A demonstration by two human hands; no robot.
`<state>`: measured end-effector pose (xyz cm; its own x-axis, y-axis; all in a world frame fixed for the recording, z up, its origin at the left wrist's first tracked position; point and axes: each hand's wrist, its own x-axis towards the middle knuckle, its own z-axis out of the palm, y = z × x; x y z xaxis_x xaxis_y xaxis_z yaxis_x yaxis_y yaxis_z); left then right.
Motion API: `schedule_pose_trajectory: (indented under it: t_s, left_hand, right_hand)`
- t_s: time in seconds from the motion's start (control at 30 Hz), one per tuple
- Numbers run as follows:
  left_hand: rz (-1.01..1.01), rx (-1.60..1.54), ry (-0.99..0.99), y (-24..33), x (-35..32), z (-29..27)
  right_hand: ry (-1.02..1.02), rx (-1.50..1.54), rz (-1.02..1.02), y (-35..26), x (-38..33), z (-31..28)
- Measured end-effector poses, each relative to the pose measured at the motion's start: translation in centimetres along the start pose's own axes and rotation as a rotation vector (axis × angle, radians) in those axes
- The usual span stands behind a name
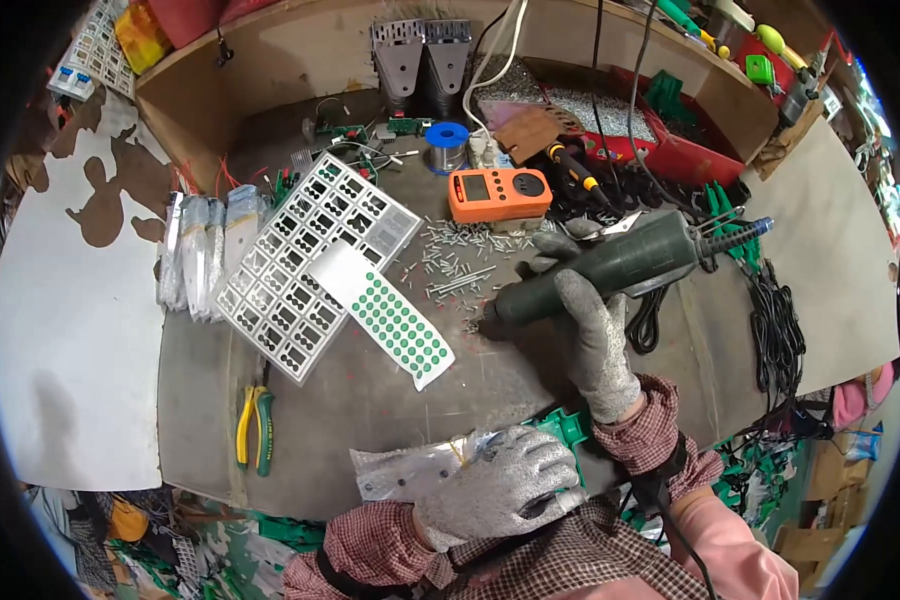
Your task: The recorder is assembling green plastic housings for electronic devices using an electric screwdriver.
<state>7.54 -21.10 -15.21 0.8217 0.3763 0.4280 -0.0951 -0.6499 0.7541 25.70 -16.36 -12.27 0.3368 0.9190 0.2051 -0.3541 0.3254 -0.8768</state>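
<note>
My right hand [595,340], in a grey glove, grips a dark green electric screwdriver [600,268]. Its tip points left, down among loose screws [460,265] on the worktable. Close to the table's front edge, my left hand [500,485] is gloved too and curls over a green plastic part [567,428]. Beside that hand lies a clear plastic bag [395,472], partly under the fingers. What the left palm covers is hidden. A sheet of round green stickers [400,330] overlaps a white panel with black cutouts [310,265] left of the screws.
Yellow-green pliers [254,430] lie at the left. An orange multimeter [500,194] and a blue solder spool [447,148] stand farther back. Red bins [690,145] hold screws at the back right. Bundled black cables [775,325] hang at the right; wrapped pieces [205,250] lie left.
</note>
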Motion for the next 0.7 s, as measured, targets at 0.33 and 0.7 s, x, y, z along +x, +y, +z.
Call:
schedule_pose_trajectory:
  t_s: [0.33,0.7]
  left_hand:
    - [-0.458,0.239,0.076,-2.8,1.4,-5.4]
    - [-0.309,0.591,-0.304,-5.0,0.1,-6.3]
  right_hand:
    - [0.048,0.102,0.039,-1.2,-0.4,0.6]
    - [0.099,0.089,-0.213,-3.0,-1.3,-2.6]
